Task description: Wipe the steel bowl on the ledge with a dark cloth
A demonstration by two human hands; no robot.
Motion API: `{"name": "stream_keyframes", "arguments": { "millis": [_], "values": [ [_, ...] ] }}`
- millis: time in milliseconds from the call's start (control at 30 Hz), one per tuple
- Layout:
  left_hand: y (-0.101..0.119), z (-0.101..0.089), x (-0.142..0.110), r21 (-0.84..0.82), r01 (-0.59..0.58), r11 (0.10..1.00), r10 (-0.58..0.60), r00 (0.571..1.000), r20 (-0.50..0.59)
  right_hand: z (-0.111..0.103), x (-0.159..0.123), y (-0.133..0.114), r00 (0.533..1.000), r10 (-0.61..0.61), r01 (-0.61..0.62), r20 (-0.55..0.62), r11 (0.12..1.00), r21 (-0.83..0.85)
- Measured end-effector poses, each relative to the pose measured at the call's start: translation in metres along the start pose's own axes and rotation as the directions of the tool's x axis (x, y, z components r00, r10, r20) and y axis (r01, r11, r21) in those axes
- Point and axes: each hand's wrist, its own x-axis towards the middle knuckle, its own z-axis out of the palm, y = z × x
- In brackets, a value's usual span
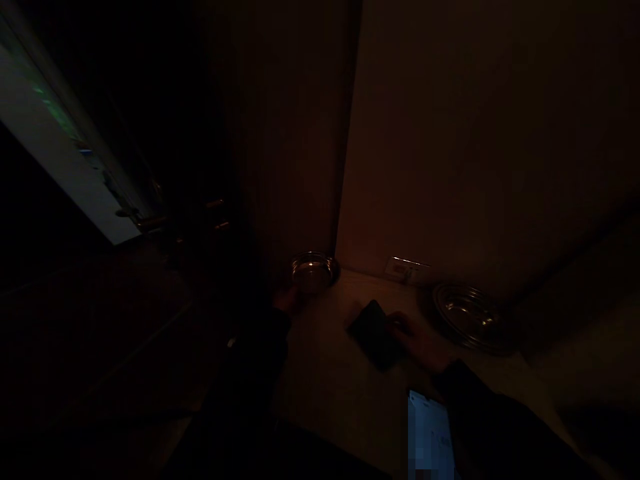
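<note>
The scene is very dark. My left hand [286, 299] is at the near left side of a round shiny metal bowl [313, 272], its fingers closed at the bowl's edge and mostly lost in shadow. In my right hand [414, 339] is a dark, flat, square-cornered pad [379, 337], pinched along its right side over the pale countertop [325, 373]. Whether it is cloth or sponge is too dim to tell. Below that hand, a lit phone screen [431, 433] glows by the right sleeve.
Several shiny metal plates [470, 317] lie stacked on the counter at the right. On the back wall is a socket plate [407, 268]. At the left stands a dark panel with metal handles [217, 213], and a bright strip shows beyond it.
</note>
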Motion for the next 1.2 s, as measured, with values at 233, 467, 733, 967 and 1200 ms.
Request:
{"name": "stream_keyframes", "arguments": {
  "millis": [233, 467, 733, 967, 1200],
  "values": [
    [-0.002, 0.008, 0.012, 0.024, -0.047, 0.999, 0.048, 0.995, -0.082, -0.022, -0.013, 0.000, 0.992, 0.040, -0.040, -0.120, 0.999, -0.002],
    [0.011, 0.003, -0.021, -0.101, -0.197, 0.975, 0.200, 0.980, 0.019, -0.039, -0.021, 0.007, 0.954, 0.064, -0.064, -0.292, 0.998, 0.009],
    [0.004, 0.015, -0.082, 0.043, 0.000, 0.999, -0.006, 0.992, 0.128, -0.052, -0.054, -0.011, 0.898, -0.206, 0.077, -0.389, 0.944, -0.321],
    [-0.021, 0.039, -0.121, 0.208, 0.056, 0.977, -0.110, 0.959, 0.260, -0.019, -0.041, -0.036, 0.885, -0.466, 0.262, 0.007, 0.485, -0.834],
    [-0.035, 0.052, -0.134, 0.271, 0.021, 0.962, -0.105, 0.949, 0.298, -0.004, -0.006, -0.033, 0.926, -0.333, 0.264, 0.180, 0.227, -0.937]
  ]
}}
